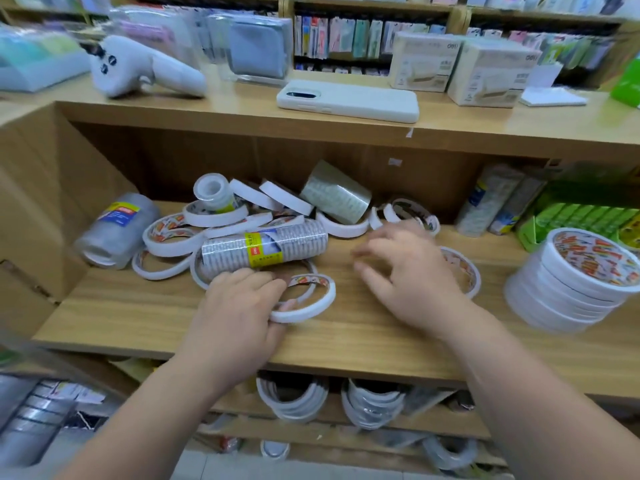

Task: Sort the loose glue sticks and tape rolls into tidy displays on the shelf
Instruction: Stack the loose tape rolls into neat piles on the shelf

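Both hands are in the middle cubby of a wooden shelf (346, 344). The left hand (239, 306) has its grip closed on a thin white tape roll (304, 299) lying near the front edge — thumb inside the ring, fingers on the outer rim. The right hand (412, 275) hovers just right of it, fingers spread and slightly curled, holding nothing; it's blurred, and it partly covers another flat roll (464, 268).

Behind the hands it's a mess: a loose pile of white rolls (194, 230) with a shrink-wrapped sleeve of clear tape (266, 247) lying across it, right up against the left knuckles. A second wrapped sleeve (114, 230) sits far left against the cardboard wall, and a fat clear roll (336, 195) tilts at the back.

At the right there's a neat stack of white rolls (571, 282), with green boxes (585, 213) behind it — can't tell what's in them. On the shelf top above: a white controller (138, 67), a phone (349, 100) and two cream boxes (460, 67).
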A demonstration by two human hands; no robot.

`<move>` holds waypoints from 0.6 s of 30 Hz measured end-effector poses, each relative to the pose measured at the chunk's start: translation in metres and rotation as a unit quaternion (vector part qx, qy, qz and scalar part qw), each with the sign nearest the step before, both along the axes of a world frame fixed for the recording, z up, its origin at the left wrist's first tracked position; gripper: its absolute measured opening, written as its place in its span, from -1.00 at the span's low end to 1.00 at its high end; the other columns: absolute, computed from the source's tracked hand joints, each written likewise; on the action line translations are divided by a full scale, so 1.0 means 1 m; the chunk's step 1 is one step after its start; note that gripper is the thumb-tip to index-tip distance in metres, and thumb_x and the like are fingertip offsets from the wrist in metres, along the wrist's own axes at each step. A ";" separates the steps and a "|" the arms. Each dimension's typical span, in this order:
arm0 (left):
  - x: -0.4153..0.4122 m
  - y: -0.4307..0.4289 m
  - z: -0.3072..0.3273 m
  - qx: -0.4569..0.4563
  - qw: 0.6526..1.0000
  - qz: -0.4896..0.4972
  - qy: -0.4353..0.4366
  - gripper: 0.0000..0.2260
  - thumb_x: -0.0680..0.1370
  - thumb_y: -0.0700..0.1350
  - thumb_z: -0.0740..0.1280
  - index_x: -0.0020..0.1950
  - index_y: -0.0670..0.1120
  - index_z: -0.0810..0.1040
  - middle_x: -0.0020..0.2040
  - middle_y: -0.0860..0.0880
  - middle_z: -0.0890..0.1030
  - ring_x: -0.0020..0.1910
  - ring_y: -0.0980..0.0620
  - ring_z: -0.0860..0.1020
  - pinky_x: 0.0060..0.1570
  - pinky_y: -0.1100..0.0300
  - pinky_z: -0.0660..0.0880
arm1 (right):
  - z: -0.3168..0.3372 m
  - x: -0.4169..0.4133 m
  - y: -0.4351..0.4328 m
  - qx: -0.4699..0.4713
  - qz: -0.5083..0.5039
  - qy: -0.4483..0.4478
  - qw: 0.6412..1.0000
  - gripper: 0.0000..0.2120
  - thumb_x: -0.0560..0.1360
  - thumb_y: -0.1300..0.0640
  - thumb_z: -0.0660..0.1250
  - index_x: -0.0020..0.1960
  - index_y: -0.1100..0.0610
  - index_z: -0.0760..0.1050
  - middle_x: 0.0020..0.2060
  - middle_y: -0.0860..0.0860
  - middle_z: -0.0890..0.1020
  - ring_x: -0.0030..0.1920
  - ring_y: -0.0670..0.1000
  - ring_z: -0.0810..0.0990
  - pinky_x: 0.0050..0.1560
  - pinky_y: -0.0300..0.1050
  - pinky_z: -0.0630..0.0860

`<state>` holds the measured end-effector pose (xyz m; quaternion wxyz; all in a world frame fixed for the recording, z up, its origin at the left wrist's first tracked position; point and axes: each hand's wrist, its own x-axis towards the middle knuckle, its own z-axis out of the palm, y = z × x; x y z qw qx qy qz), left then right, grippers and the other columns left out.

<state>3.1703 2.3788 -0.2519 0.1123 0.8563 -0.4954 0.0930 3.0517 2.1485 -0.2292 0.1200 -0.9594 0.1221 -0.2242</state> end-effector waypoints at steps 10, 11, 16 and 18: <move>0.011 0.022 0.007 -0.064 0.995 -0.071 -0.030 -0.68 0.61 -0.03 0.18 0.17 -0.11 0.67 0.09 -0.04 0.64 0.01 -0.08 0.54 0.01 0.00 0.47 | -0.010 0.016 0.029 0.028 0.077 0.154 0.985 -0.66 0.57 -0.27 0.20 0.34 -0.34 0.40 0.12 -0.16 0.38 0.22 -0.05 0.29 0.33 0.07 0.25; 0.011 0.022 0.008 -0.072 0.994 -0.073 -0.032 -0.70 0.62 -0.04 0.19 0.14 -0.11 0.67 0.06 -0.03 0.63 -0.02 -0.08 0.53 -0.03 0.00 0.46 | -0.010 0.016 0.029 0.019 0.077 0.162 0.984 -0.67 0.57 -0.26 0.20 0.33 -0.33 0.40 0.13 -0.17 0.38 0.22 -0.05 0.29 0.32 0.07 0.25; 0.017 0.023 0.009 -0.091 0.993 -0.066 -0.030 -0.72 0.63 -0.03 0.18 0.06 -0.10 0.66 -0.01 -0.02 0.58 -0.09 -0.10 0.49 -0.11 -0.05 0.45 | -0.011 0.016 0.031 0.064 0.037 -0.027 0.997 -0.95 0.53 0.00 0.33 -0.04 -0.04 0.52 -0.11 -0.12 0.51 -0.05 -0.07 0.45 0.03 0.05 0.49; 0.018 0.024 0.006 -0.076 0.995 -0.062 -0.029 -0.71 0.63 -0.02 0.18 0.08 -0.09 0.66 0.03 -0.02 0.58 -0.06 -0.10 0.49 -0.10 -0.06 0.46 | -0.003 0.019 0.031 0.110 -0.005 -0.121 0.987 -0.85 0.48 -0.01 0.41 -0.02 -0.01 0.49 -0.10 -0.11 0.52 -0.07 -0.09 0.49 -0.06 -0.06 0.52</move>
